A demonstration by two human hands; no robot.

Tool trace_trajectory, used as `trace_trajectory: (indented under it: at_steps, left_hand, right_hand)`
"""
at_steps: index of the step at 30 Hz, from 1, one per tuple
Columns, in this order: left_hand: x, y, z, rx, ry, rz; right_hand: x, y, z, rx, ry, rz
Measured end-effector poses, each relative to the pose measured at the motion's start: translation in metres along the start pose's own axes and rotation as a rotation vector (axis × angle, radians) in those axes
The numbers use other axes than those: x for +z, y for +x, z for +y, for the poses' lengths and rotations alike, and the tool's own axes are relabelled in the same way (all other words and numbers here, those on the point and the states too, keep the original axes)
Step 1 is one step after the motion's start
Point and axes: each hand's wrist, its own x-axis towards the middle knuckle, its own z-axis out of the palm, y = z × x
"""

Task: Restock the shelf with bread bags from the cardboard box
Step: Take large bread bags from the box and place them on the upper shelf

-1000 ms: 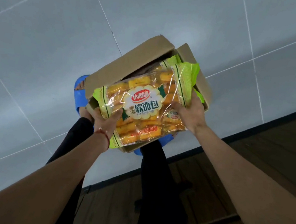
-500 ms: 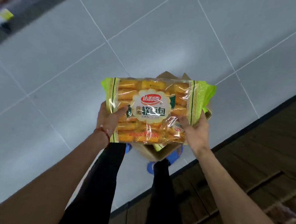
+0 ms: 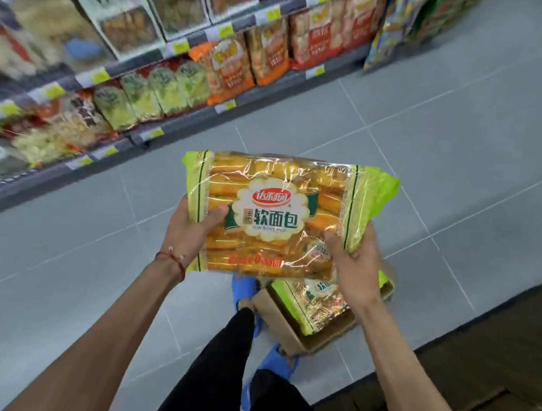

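Bread bag (image 3: 276, 216) was lifted clear of cardboard box (image 3: 297, 333) on floor | left hand (image 3: 190, 229) and right hand (image 3: 354, 268) closed on its side edges | shelf (image 3: 155, 133) now in view; placing seemed next.

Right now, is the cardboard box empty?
No, another bread bag lies in the cardboard box on the floor, below the bread bag held in both hands.

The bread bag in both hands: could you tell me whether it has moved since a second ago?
Yes. The bread bag has risen clear of the cardboard box on the floor, where it lay earlier.
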Motion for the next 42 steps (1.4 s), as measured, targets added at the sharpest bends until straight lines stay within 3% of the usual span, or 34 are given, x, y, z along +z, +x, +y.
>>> trace_trajectory:
  at_steps: [5, 12, 21, 29, 36, 42]
  left_hand:
    - [-0.051, -0.049, 0.045, 0.179, 0.02, 0.11]
    - [-0.116, -0.06, 0.133, 0.38, -0.018, 0.216]
    - [-0.208, 0.02, 0.242, 0.529, -0.031, 0.204]
    - [-0.26, 0.095, 0.33, 0.607, -0.015, 0.238]
    - [-0.267, 0.159, 0.401, 0.669, -0.066, 0.313]
    - [-0.262, 0.223, 0.47, 0.684, -0.067, 0.432]
  right_hand:
    - [0.017, -0.036, -0.069, -0.166, 0.023, -0.095]
    - [0.07, -0.045, -0.174, -0.383, 0.043, -0.1]
    - [0.17, 0.007, -0.295, -0.537, 0.08, -0.061]
    - [0.234, 0.081, -0.378, -0.58, -0.04, -0.048]
    - [0.269, 0.151, -0.459, -0.662, -0.114, -0.029]
    - [0.302, 0.241, -0.532, -0.706, -0.058, -0.148]
